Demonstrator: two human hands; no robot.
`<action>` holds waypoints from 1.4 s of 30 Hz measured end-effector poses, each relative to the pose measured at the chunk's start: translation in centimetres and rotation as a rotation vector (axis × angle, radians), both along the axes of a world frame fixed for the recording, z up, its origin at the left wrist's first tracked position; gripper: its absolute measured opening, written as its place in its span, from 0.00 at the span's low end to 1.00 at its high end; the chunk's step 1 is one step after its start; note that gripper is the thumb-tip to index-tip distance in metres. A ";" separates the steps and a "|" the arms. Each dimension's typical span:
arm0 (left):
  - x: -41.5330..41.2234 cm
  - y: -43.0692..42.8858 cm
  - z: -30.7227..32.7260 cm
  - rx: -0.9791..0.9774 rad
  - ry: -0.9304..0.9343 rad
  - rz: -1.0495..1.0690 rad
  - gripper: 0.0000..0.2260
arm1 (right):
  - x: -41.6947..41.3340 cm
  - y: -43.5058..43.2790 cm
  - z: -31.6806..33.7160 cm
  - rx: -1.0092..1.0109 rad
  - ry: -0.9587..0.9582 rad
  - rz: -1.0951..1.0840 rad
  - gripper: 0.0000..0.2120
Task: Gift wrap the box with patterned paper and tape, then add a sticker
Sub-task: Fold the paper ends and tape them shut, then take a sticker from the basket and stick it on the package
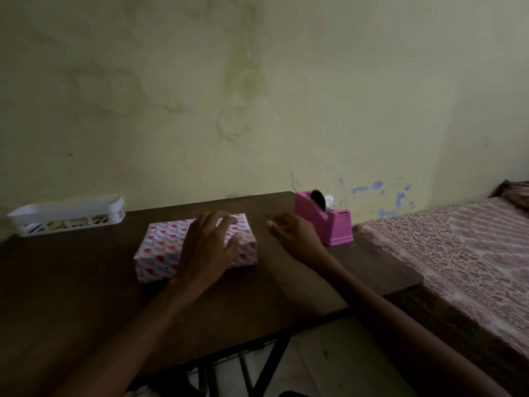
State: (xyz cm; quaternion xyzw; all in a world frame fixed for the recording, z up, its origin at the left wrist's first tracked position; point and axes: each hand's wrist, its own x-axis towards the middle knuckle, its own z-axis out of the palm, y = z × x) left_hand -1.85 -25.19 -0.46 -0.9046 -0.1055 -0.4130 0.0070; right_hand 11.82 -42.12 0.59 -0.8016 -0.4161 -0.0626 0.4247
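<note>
Box (183, 247), fully covered in heart-patterned paper, is lying mid-table (71, 296) with the left hand (207, 247) pressing flat on its top, fingers spread. Just beside it the right hand (296, 239) is hovering with fingertips loosely curled, gripping nothing I can make out. Farther back, a pink tape dispenser (326, 222) is sitting at the right edge and a white tray (68, 214) at the far left.

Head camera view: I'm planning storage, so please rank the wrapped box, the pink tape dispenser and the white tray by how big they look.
1. wrapped box, clearly largest, though nearest the camera.
2. white tray: long but shallow and farther back, so its true size is unsure.
3. pink tape dispenser, smallest.
</note>
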 end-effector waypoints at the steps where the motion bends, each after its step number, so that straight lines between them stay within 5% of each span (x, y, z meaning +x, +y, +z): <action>1: -1.0 1.1 0.2 -0.035 -0.016 0.045 0.17 | -0.8 1.1 -0.2 -0.041 0.013 -0.002 0.22; 6: -4.8 5.2 0.7 -0.600 -0.035 0.308 0.26 | -3.8 5.0 -0.4 -0.155 0.159 0.048 0.37; 9: -5.7 6.9 0.1 -1.095 -0.065 0.166 0.31 | -4.0 6.3 -1.1 -0.168 0.193 0.092 0.35; 11: -6.0 7.1 -0.1 -1.178 -0.095 0.093 0.31 | -4.1 6.6 -1.4 -0.190 0.139 0.072 0.34; 21: -7.7 6.6 -0.3 -1.153 -0.089 0.074 0.30 | -4.2 6.7 -1.6 -0.190 0.208 0.127 0.34; 25: -9.4 8.6 1.0 -1.094 -0.090 0.102 0.26 | -5.0 7.4 0.6 -0.327 -0.206 -0.084 0.33; 29: -12.0 13.6 2.0 -0.909 -0.045 0.263 0.21 | -7.8 10.7 4.6 -0.125 -0.268 0.107 0.16; 33: -16.2 20.0 0.8 -0.668 0.231 0.428 0.24 | -10.1 18.0 6.3 -0.211 -0.288 0.354 0.06; 37: -20.7 24.8 -1.1 -0.554 0.565 0.530 0.34 | -11.8 27.1 5.9 -0.372 -0.401 0.415 0.12; 42: -22.0 26.1 -2.7 -0.530 0.533 0.545 0.33 | -12.9 37.0 4.5 -0.494 -0.770 0.350 0.22</action>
